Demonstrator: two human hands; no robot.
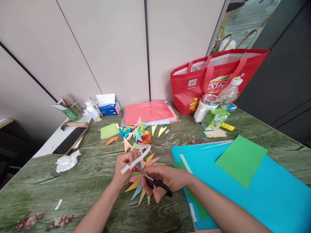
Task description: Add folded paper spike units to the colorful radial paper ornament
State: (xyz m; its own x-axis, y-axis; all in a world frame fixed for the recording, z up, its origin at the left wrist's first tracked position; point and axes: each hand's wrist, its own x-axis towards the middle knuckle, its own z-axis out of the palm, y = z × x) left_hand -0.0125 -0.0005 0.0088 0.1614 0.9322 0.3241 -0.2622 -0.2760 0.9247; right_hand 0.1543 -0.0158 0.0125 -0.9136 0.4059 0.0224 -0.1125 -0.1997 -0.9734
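Observation:
In the middle of the view, my left hand (pixel 125 165) is closed on a narrow white strip (pixel 139 158), which looks like paper or tape and curls up to the right. My right hand (pixel 165 178) grips black-handled scissors (pixel 159 185), their blades pointing up-left at the strip beside my left fingers. Whether the blades touch the strip I cannot tell. Below both hands lies a ring of folded paper points (pixel 134 186) in several colours, partly hidden by them. A loose pile of folded paper pieces (pixel 138 134) lies just beyond.
Blue paper sheets (pixel 267 197) with a green square (pixel 243 161) lie right. Behind stand a red bag (pixel 189 97), a white mug (pixel 202 110) and a bottle (pixel 229 92). A phone (pixel 69 140), hammer (pixel 75 124) and crumpled tissue (pixel 68 161) are left.

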